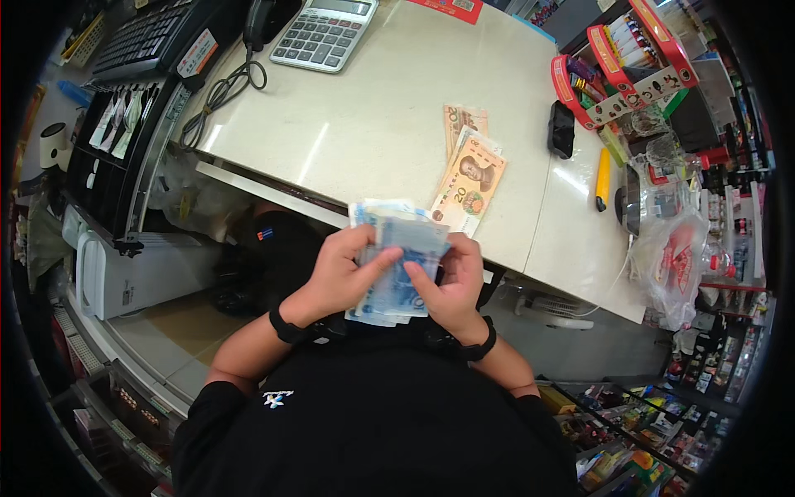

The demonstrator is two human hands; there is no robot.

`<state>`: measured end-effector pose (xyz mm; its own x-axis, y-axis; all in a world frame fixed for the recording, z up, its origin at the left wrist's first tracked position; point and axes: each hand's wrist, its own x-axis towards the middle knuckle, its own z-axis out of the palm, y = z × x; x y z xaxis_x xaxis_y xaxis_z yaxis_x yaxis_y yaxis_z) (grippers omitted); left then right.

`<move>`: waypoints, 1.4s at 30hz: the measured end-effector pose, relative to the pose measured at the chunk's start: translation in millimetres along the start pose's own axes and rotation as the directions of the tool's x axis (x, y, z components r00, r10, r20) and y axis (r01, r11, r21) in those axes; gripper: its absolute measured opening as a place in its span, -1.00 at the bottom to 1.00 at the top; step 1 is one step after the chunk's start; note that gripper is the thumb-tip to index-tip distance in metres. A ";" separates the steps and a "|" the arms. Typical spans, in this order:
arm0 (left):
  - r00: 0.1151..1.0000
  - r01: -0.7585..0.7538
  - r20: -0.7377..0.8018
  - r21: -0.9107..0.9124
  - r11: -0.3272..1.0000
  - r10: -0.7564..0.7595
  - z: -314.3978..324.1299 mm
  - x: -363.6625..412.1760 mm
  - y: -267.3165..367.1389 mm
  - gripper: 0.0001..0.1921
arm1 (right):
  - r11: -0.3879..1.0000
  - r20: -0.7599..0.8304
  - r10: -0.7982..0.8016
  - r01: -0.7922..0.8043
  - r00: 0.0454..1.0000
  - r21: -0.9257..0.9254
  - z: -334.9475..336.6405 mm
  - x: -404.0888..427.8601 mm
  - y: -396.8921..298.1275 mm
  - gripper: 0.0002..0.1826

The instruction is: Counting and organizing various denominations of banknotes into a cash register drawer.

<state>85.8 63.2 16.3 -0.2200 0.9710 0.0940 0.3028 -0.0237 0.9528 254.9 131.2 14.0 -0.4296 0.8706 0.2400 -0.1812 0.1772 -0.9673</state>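
A fanned stack of blue banknotes (407,273) is between my two hands, just in front of my body at the counter's near edge. My left hand (351,270) grips its left side, thumb lying across the top note. On the right side, my right hand (450,279) pinches the notes with the thumb on top and the fingers curled beneath. Just beyond my right hand, orange-brown 20 banknotes (473,177) lie overlapped on the cream counter (366,124). Paler notes show partly beneath the top one.
A calculator (326,34) and a coiled black cable (227,93) lie at the back left. The cash drawer (118,149) stands open at left, holding notes. On the right are a black phone-like object (561,129), a yellow box cutter (602,179), a lighter display (627,68) and a plastic bag (671,261).
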 end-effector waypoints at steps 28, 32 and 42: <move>0.944 0.097 -0.279 -0.285 0.954 -0.179 -18.7 -7.8 -13.3 -0.77 | 0.612 0.079 -0.349 0.291 0.934 -0.735 -62.5 17.7 -2.4 -0.82; 0.950 0.155 -0.215 -0.301 0.941 -0.226 -17.4 -8.6 -11.7 -0.78 | 0.561 -0.058 -0.550 0.316 0.833 -0.765 -50.0 17.9 -3.6 -0.80; 0.976 0.002 -0.165 -0.642 0.767 -0.140 -7.9 -1.4 -11.4 -0.71 | 0.659 0.685 -0.284 0.655 0.671 -0.369 0.3 16.8 -8.0 -0.66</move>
<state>75.3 60.2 7.6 -0.4098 0.9122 0.0057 -0.3635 -0.1690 0.9161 248.8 144.3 25.7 -0.8429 0.2192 0.4914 -0.0747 0.8567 -0.5103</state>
